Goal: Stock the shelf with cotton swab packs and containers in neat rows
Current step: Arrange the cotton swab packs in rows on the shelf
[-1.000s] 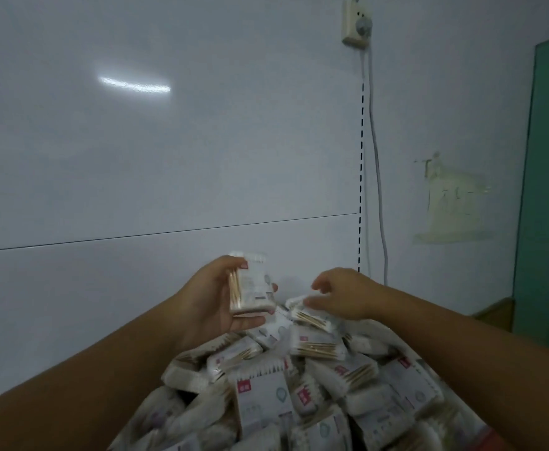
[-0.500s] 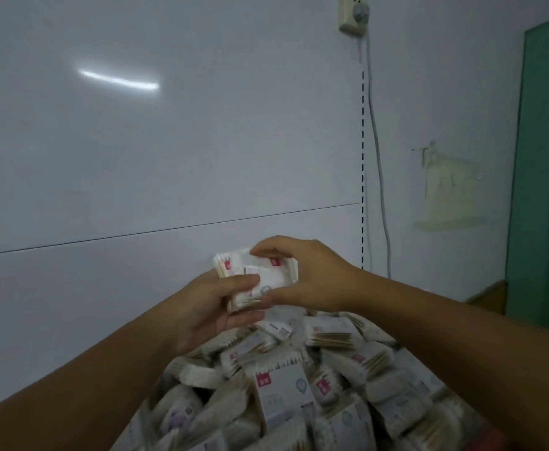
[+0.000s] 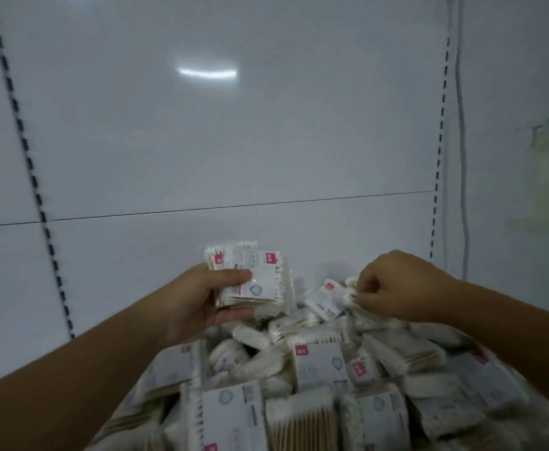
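Observation:
A heap of clear cotton swab packs (image 3: 315, 385) with white labels and red marks fills the lower middle of the view. My left hand (image 3: 198, 301) holds a small stack of swab packs (image 3: 253, 278) upright above the heap, thumb across the front. To the right, my right hand (image 3: 396, 288) pinches the end of another swab pack (image 3: 327, 296) lying on top of the heap.
Behind the heap stands a white shelf back panel (image 3: 234, 141) with slotted uprights at the left (image 3: 35, 177) and right (image 3: 439, 151). A grey cable (image 3: 461, 157) hangs down the wall at the right. The frames show no shelf board.
My right hand has left the stack in my left hand and dropped right onto a pack on the heap. The view has swung left, bringing the left upright into sight.

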Demonstrator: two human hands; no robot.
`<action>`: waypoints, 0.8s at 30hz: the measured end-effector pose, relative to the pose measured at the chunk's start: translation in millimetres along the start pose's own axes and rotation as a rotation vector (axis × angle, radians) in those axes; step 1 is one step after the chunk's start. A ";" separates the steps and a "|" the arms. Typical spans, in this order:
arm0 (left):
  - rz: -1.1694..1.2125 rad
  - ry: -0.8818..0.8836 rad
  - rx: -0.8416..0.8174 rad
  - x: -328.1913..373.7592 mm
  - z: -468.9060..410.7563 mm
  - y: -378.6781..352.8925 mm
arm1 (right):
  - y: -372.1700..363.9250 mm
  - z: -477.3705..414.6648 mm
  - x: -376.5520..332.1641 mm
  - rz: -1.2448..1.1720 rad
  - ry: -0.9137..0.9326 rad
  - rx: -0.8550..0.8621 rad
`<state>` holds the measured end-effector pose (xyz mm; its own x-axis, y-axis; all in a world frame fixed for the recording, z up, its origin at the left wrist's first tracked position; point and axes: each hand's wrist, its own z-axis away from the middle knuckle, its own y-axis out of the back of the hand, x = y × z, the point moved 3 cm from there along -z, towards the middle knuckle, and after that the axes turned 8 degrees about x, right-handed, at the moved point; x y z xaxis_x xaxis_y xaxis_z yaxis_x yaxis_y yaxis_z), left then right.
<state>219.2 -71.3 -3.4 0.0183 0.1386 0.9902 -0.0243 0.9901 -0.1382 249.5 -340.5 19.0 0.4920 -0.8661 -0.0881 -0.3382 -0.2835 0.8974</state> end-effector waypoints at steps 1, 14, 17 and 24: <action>0.024 -0.002 0.035 1.2 8.7 3.1 | 7.4 0.6 -3.4 -0.155 0.007 0.100; 0.311 -0.185 0.399 2.1 222.0 136.9 | -0.1 24.0 -300.7 -0.763 0.711 0.175; 0.288 -0.232 0.562 -2.6 306.5 211.7 | -11.4 38.3 -404.1 -0.770 0.796 0.079; 0.333 -0.285 0.837 -3.5 497.6 378.9 | -31.9 85.8 -643.4 -0.879 0.926 -0.020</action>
<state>-287.4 292.7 -48.5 -0.3614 0.2910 0.8859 -0.6958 0.5483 -0.4639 -125.1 190.5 10.0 0.9190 0.2203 -0.3271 0.3920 -0.5998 0.6975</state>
